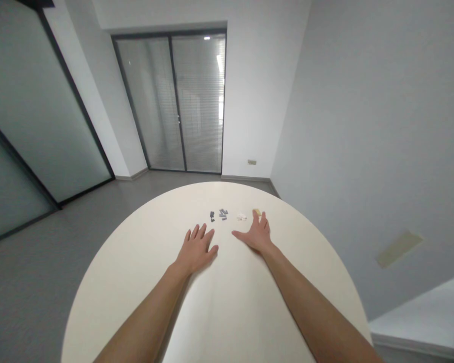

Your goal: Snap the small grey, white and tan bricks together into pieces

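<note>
My left hand (197, 249) lies flat on the pale round table (227, 302), fingers spread and nothing in it. Just beyond its fingertips is a small group of black pieces (212, 216). Beside them, to the right, sit several grey pieces (223, 214). A little pile of white pieces (241, 217) comes after those. My right hand (258, 234) has its thumb stretched out to the left and its fingers reaching forward to some tan pieces (257, 212). Its fingertips partly cover these, so I cannot tell whether they touch. All the pieces are too small to name.
The table's curved far edge (219, 183) lies a short way past the pieces. Beyond stands a glazed door with blinds (199, 106). Frosted panels (41, 111) rise on the left, and a grey wall (371, 126) runs close along the right.
</note>
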Demonstrator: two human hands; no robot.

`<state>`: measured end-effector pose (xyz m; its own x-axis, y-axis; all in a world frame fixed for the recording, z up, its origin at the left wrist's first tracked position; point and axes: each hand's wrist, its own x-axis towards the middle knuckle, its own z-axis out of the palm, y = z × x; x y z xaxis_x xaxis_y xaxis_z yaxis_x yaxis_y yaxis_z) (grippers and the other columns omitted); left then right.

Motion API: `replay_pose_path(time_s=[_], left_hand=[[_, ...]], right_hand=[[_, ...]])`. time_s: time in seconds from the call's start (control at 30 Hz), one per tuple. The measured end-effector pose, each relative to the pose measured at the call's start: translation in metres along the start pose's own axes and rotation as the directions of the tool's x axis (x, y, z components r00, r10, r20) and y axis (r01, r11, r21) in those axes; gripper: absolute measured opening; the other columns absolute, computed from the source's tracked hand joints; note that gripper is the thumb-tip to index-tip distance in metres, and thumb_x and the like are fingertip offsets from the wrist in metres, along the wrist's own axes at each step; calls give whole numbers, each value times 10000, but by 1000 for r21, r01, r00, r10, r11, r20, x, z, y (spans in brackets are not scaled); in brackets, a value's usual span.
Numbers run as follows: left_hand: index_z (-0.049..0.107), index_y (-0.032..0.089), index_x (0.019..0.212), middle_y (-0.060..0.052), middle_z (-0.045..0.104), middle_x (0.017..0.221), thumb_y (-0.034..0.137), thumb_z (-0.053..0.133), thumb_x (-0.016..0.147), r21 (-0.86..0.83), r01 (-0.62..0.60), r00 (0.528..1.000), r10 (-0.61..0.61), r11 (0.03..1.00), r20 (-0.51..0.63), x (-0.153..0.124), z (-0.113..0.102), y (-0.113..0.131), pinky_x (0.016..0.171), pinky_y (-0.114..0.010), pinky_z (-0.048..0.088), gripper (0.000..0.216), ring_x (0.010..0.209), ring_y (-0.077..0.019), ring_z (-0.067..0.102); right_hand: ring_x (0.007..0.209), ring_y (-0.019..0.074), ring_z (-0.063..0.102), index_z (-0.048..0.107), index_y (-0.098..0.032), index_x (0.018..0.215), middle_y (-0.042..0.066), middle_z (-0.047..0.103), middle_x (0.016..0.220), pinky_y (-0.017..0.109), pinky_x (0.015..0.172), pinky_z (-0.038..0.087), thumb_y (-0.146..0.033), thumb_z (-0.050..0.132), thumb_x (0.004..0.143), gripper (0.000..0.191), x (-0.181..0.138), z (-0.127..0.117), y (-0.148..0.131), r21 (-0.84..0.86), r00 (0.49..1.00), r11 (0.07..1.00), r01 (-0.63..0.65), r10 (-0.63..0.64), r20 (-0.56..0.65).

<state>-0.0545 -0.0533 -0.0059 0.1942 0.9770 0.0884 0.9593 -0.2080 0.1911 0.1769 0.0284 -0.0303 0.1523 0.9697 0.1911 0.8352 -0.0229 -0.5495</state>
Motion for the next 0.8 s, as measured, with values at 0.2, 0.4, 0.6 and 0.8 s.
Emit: replay_pose_path(time_s=[0.2, 0.4, 0.6, 0.8], left_hand=[[419, 243, 1518, -117, 268, 1644, 478, 434, 948, -24, 13, 1000, -13, 1000, 5, -1, -2, 3, 1221, -554, 168, 617, 1527, -345, 189], [441, 251, 1502, -91, 288, 1639, 479, 422, 949, -49, 23, 1000, -24, 999, -17, -4, 0, 6, 1227, -545, 174, 599, 1531, -331, 183], [463, 251, 1487, -76, 294, 1637, 453, 433, 948, -72, 42, 999, -44, 997, -25, -6, 3, 7, 1234, -545, 175, 576, 1534, -321, 177], [463, 186, 1493, -117, 304, 1628, 387, 425, 966, -108, 57, 998, -57, 993, 4, -10, -9, 13, 1223, -566, 210, 566, 1522, -342, 209]], right_hand=[[1477, 379, 282, 339, -83, 1538, 240, 310, 1587, 478, 1190, 237, -788, 547, 776, 1059, 51, -5, -2, 11, 999, 999, -32, 32, -26], [1305, 299, 513, 654, -107, 1285, 175, 611, 1366, 392, 1144, 314, -643, 492, 900, 679, 77, 14, -29, -7, 992, 992, 124, -124, -3], [1229, 264, 543, 710, -158, 1179, 155, 642, 1301, 390, 1103, 332, -686, 460, 917, 641, 72, 38, -63, -37, 944, 943, 331, -331, 15], [1263, 275, 512, 673, -212, 1248, 129, 614, 1350, 409, 1097, 332, -705, 503, 890, 633, 57, 46, -71, -49, 883, 883, 467, -463, 83]])
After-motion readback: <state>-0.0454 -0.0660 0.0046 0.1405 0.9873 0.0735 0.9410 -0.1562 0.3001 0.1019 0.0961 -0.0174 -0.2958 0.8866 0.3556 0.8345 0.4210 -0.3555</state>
